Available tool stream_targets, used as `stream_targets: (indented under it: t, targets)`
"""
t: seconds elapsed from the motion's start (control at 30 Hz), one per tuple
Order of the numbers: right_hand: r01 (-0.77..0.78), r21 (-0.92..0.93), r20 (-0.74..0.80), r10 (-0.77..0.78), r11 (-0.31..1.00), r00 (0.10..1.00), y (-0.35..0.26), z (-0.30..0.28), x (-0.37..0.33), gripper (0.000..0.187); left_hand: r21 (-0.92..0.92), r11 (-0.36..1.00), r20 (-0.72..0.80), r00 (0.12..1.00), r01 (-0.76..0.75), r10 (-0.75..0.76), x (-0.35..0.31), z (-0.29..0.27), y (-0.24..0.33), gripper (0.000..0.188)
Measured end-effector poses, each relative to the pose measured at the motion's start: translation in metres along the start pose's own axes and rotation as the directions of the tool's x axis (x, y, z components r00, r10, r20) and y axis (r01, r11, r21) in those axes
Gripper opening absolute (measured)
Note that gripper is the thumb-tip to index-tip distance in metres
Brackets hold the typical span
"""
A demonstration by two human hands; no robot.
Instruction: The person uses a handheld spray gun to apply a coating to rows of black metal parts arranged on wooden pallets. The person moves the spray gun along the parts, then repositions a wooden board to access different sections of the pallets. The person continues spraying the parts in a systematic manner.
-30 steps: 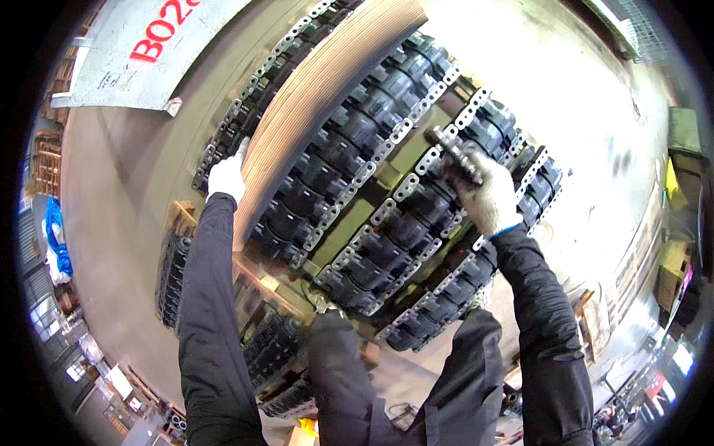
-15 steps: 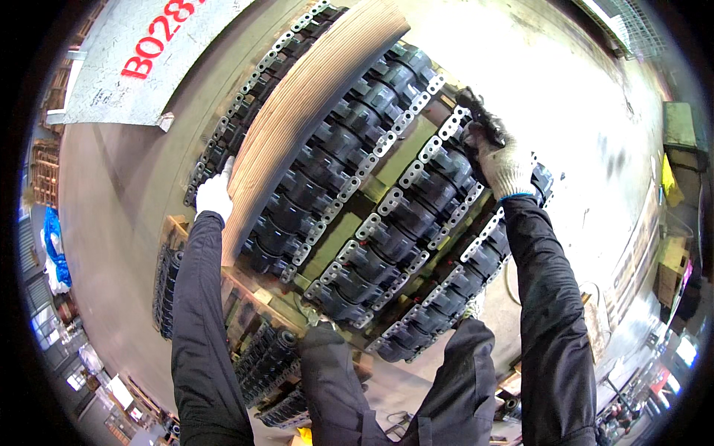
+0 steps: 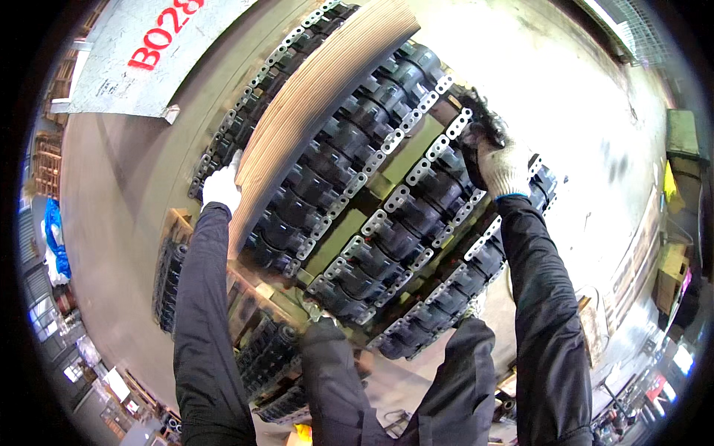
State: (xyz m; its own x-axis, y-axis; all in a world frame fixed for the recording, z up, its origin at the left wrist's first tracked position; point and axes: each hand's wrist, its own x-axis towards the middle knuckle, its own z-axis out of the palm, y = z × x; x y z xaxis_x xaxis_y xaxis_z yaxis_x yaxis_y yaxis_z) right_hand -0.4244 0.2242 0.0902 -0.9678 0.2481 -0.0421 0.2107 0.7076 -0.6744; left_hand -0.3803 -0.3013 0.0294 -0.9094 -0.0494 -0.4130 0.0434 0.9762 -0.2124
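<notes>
My left hand (image 3: pixel 222 186), in a white glove, is closed on the left long edge of a brown corrugated cardboard sheet (image 3: pixel 316 111). The sheet lies in a slanting curve across black track chains with light metal links (image 3: pixel 331 156). My right hand (image 3: pixel 497 152) wears a pale knitted glove, heavily blackened over the fingers. Its fingers curl at the far right end of a narrower track chain (image 3: pixel 405 215); the dark fingers partly blend with the black metal. A further track chain (image 3: pixel 446 297) runs below my right forearm.
Greenish beams (image 3: pixel 335 241) show between the chains. More chains (image 3: pixel 271 357) sit on a wooden pallet (image 3: pixel 260 293) beside my legs. A large pale panel with red lettering (image 3: pixel 160 63) stands at the upper left. Boxes (image 3: pixel 673 271) and a yellow item (image 3: pixel 671 182) are at the right.
The view has shifted slightly, with the chains and cardboard a little further right. My left fingers look drawn closer together at the cardboard edge. My right hand stays at the chain end.
</notes>
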Motion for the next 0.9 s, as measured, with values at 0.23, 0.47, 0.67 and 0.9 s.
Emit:
stream_targets:
  t: [0.23,0.47,0.67,0.9]
  targets:
    - [0.162,0.085,0.269,-0.179,0.983,0.946,0.000,0.003,-0.060,0.032,-0.310,0.943,-0.037,0.990,0.117,-0.135,-0.002,-0.009,0.010,0.041]
    - [-0.104,0.271,0.157,0.063,0.957,0.986,0.005,-0.046,-0.131,0.020,-0.310,0.934,-0.345,0.894,0.178,-0.285,-0.033,-0.049,-0.003,0.029]
    - [-0.138,0.237,-0.016,0.146,0.962,0.989,0.012,-0.081,-0.171,0.016,-0.838,0.541,-0.429,0.695,-0.069,-0.577,-0.115,-0.094,-0.059,0.025]
    - [-0.448,0.381,0.129,0.433,0.809,0.892,-0.031,-0.105,-0.206,0.032,-0.998,-0.012,0.066,0.878,0.068,-0.474,-0.231,-0.089,0.036,0.011]
